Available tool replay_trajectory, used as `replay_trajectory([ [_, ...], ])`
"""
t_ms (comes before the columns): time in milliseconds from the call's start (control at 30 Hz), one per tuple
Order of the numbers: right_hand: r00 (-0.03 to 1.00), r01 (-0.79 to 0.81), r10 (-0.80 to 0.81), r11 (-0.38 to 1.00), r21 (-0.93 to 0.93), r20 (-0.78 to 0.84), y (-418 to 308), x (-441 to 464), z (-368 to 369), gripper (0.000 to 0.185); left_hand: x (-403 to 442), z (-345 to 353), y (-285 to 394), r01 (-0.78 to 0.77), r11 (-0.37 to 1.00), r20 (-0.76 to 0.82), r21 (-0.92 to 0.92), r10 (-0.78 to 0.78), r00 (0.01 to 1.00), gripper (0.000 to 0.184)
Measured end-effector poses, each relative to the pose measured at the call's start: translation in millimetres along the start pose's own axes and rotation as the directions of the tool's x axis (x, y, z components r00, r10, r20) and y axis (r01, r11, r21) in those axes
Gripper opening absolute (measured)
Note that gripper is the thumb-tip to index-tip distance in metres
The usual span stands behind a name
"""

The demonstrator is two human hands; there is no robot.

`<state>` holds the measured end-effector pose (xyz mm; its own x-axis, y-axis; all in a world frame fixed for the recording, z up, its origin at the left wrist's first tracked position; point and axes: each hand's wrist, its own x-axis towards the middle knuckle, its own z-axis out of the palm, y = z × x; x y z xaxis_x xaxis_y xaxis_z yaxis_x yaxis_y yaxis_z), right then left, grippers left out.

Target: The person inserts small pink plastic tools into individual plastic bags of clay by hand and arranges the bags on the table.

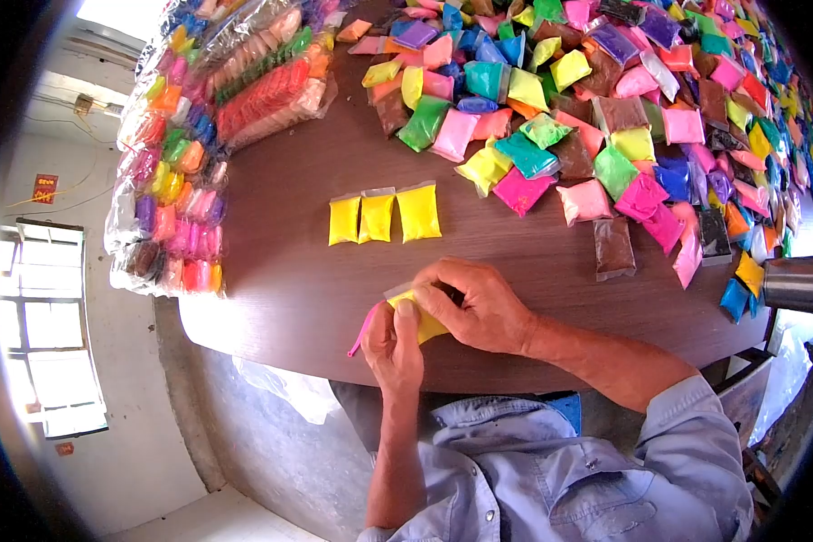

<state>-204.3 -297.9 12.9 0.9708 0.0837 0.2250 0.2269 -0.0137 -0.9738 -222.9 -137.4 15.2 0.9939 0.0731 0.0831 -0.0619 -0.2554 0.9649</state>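
At the near edge of the table, my left hand (393, 348) is closed, its thumb pressed on a small yellow packet (432, 327) in clear plastic. A thin pink plastic stick (363, 332) with a small hole at its end pokes out from the same hand. My right hand (479, 307) has its fingers curled on the top and right side of that packet, hiding part of it. Beyond my hands, three yellow packets (377, 217) lie side by side in a row on the brown table (280, 199).
A large heap of small colourful packets (605, 108) covers the table's back and right. Clear bags of sorted packets (271, 95) are stacked at the left. A single brown packet (614, 248) lies at the heap's near edge. A metal cylinder (797, 285) juts in at right.
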Motion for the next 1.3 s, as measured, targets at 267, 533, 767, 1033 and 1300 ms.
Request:
replay_trajectory([
  [267,0.993,-0.114,0.114,0.991,0.072,0.014,-1,-1,0,0.017,-2,3,3,-0.001,1.000,0.021,-0.022,0.002,1.000,0.025],
  [533,1.000,-0.011,0.011,1.000,-0.025,0.007,-3,1,-2,0.018,0,0,-3,-0.011,1.000,0.010,0.002,0.011,1.000,0.027],
  [767,0.998,-0.054,0.054,0.998,0.041,-0.010,6,-1,3,0.020,-3,3,5,0.036,0.998,0.016,-0.045,-0.035,0.999,0.024],
  [1033,0.996,-0.081,0.081,0.997,0.007,0.022,-6,2,-2,0.026,-1,-1,1,-0.001,0.999,0.044,0.049,-0.001,0.999,0.024],
  [1300,0.995,-0.095,0.094,0.994,0.060,0.021,-2,0,0,0.026,-2,-1,-7,0.001,0.999,0.017,0.042,-0.002,1.000,0.027],
])
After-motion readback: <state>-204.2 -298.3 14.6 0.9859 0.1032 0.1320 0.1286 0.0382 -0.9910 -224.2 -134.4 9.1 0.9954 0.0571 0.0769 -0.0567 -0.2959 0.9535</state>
